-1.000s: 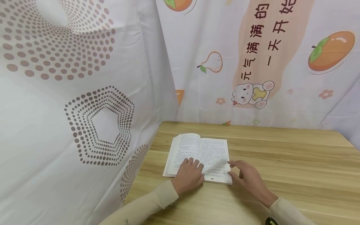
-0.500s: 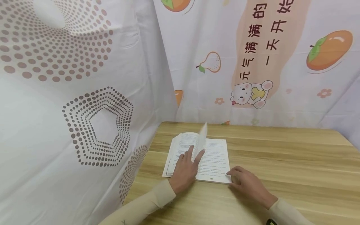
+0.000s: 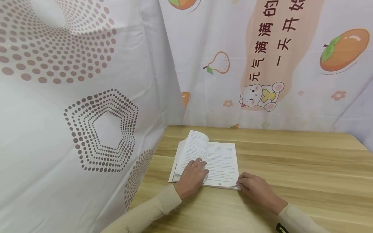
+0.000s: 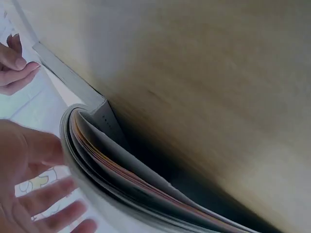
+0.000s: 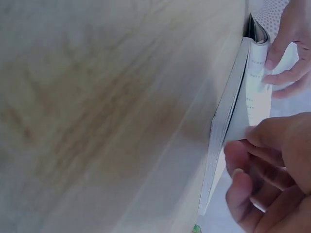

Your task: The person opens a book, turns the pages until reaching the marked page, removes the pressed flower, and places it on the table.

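Note:
An open book (image 3: pixel 222 157) lies on the wooden table, printed text on both pages. Its left-hand stack of pages bulges up, and the top leaf there stands a little raised at its far end. My left hand (image 3: pixel 191 178) rests on the lower left page near the spine, its fingers extended. In the left wrist view the same hand (image 4: pixel 24 194) lies over the curved stack of pages (image 4: pixel 121 179). At the lower right corner my right hand (image 3: pixel 257 191) pinches a page (image 5: pixel 238 119); the right wrist view shows this hand (image 5: pixel 277 170) with thumb and index finger at the lifted page edge.
The wooden table (image 3: pixel 297 161) extends to the right of the book. A white dotted cloth (image 3: pixel 116 136) hangs close on the left, and a printed fruit-and-bear curtain (image 3: pixel 221 94) hangs behind the table.
A leaf that stood upright mid-turn has come down onto the left side. My left hand has drawn back slightly toward me, and my right fingers have closed on the right page's corner.

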`<action>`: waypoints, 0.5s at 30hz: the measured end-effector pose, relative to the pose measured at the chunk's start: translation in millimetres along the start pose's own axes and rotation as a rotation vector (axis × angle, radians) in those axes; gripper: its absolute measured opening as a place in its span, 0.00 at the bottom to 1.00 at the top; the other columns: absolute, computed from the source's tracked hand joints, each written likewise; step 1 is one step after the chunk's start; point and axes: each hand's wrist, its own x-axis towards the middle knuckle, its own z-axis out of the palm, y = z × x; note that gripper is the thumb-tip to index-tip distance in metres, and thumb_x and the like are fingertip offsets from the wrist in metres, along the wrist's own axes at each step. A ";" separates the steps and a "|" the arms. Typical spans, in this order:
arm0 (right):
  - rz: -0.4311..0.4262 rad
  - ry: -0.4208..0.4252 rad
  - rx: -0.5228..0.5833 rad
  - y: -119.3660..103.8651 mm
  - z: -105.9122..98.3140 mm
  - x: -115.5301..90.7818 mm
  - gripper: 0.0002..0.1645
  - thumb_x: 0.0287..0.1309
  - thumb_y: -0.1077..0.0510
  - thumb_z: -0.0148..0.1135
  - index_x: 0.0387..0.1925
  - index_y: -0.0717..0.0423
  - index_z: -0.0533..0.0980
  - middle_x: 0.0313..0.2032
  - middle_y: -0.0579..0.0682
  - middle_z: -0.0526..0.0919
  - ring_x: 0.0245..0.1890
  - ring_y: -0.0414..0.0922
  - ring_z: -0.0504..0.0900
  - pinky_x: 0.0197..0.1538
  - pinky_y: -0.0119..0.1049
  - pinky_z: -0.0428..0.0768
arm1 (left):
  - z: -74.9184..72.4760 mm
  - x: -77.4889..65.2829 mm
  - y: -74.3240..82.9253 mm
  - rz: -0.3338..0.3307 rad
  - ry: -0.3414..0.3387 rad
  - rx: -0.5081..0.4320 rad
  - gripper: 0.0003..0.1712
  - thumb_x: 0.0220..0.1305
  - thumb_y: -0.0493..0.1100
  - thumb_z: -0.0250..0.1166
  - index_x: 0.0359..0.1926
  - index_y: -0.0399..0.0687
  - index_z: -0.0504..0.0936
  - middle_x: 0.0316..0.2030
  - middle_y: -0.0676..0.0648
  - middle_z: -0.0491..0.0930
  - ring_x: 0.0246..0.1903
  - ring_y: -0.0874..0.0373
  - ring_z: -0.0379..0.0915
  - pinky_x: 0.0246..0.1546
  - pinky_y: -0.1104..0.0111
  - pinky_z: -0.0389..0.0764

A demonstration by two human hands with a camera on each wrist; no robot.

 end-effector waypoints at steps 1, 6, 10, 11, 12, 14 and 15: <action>-0.008 0.007 -0.012 -0.5 0.2 0.3 0.05 0.48 0.61 0.71 0.31 0.53 0.84 0.34 0.41 0.81 0.33 0.36 0.80 0.34 0.33 0.80 | 0.3 -0.1 0.6 0.003 0.001 -0.021 0.04 0.55 0.39 0.66 0.31 0.54 0.85 0.41 0.52 0.78 0.47 0.55 0.69 0.42 0.64 0.74; -0.057 0.043 -0.054 -0.3 1.7 0.5 0.08 0.45 0.64 0.72 0.32 0.55 0.83 0.35 0.44 0.81 0.32 0.40 0.82 0.33 0.33 0.80 | 1.2 -2.0 3.7 -0.005 -0.018 -0.092 0.09 0.59 0.47 0.62 0.25 0.53 0.82 0.31 0.52 0.77 0.36 0.56 0.68 0.32 0.66 0.72; -0.075 0.071 -0.043 1.4 2.6 0.8 0.08 0.44 0.64 0.73 0.30 0.54 0.83 0.34 0.43 0.81 0.31 0.38 0.82 0.32 0.33 0.80 | 3.4 -3.8 5.6 -0.016 -0.029 -0.104 0.19 0.58 0.63 0.63 0.27 0.55 0.83 0.32 0.52 0.76 0.36 0.55 0.68 0.32 0.65 0.71; -0.075 0.076 -0.030 2.0 2.7 1.0 0.08 0.44 0.64 0.73 0.30 0.53 0.83 0.33 0.42 0.81 0.31 0.38 0.81 0.32 0.33 0.79 | 4.0 -4.0 5.8 -0.016 -0.031 -0.103 0.22 0.56 0.67 0.62 0.28 0.55 0.83 0.32 0.52 0.75 0.35 0.54 0.67 0.31 0.65 0.71; -0.075 0.081 -0.015 2.5 2.5 1.4 0.08 0.43 0.64 0.73 0.29 0.53 0.83 0.33 0.41 0.81 0.31 0.36 0.81 0.32 0.32 0.79 | 5.0 -4.0 5.9 -0.016 -0.033 -0.098 0.25 0.53 0.70 0.62 0.28 0.55 0.83 0.31 0.52 0.74 0.35 0.54 0.67 0.31 0.65 0.70; -0.069 0.089 0.019 3.5 2.0 2.2 0.09 0.42 0.65 0.74 0.28 0.52 0.83 0.32 0.40 0.81 0.30 0.34 0.79 0.32 0.32 0.79 | 6.9 -3.7 6.1 -0.019 -0.042 -0.091 0.29 0.49 0.75 0.60 0.29 0.56 0.83 0.30 0.52 0.72 0.33 0.54 0.65 0.29 0.65 0.69; -0.060 0.089 0.034 4.1 1.7 2.7 0.08 0.42 0.64 0.74 0.27 0.50 0.83 0.31 0.39 0.81 0.30 0.33 0.79 0.31 0.32 0.79 | 7.7 -3.5 6.1 -0.019 -0.048 -0.086 0.31 0.47 0.76 0.60 0.29 0.56 0.83 0.29 0.52 0.71 0.33 0.54 0.64 0.29 0.65 0.68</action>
